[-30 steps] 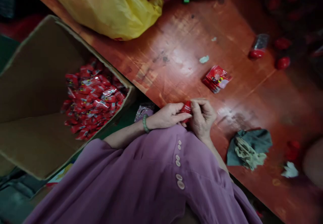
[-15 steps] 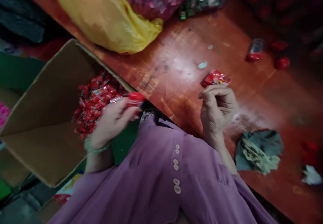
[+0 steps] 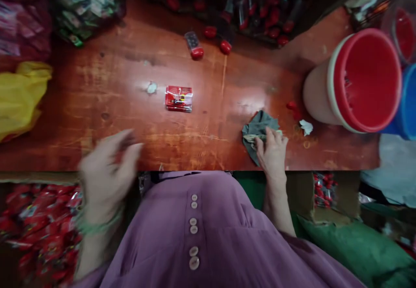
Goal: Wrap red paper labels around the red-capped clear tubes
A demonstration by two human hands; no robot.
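Observation:
My left hand (image 3: pixel 108 171), blurred by motion, is over the table's front edge with thumb and fingers apart and nothing between them. To its upper right, a small stack of red printed packets (image 3: pixel 178 98) lies on the reddish table (image 3: pixel 201 149). My right hand (image 3: pixel 272 151) rests its fingertips on a crumpled dark green cloth (image 3: pixel 260 125) with a pale piece on it, the fingers curved over it. Below my left hand, at the lower left, an open carton holds many red wrapped pieces (image 3: pixel 48 223).
A clear tube with a red cap (image 3: pixel 194 46) lies near a heap of similar tubes (image 3: pixel 253 6). Red and white buckets (image 3: pixel 367 80) stand at right beside a blue one (image 3: pixel 407 106). Bags (image 3: pixel 87 6) and yellow plastic (image 3: pixel 22 97) are at left.
The view has swung right. My left hand has let go of the red piece and left the carton. My right hand has moved from the packets to the cloth.

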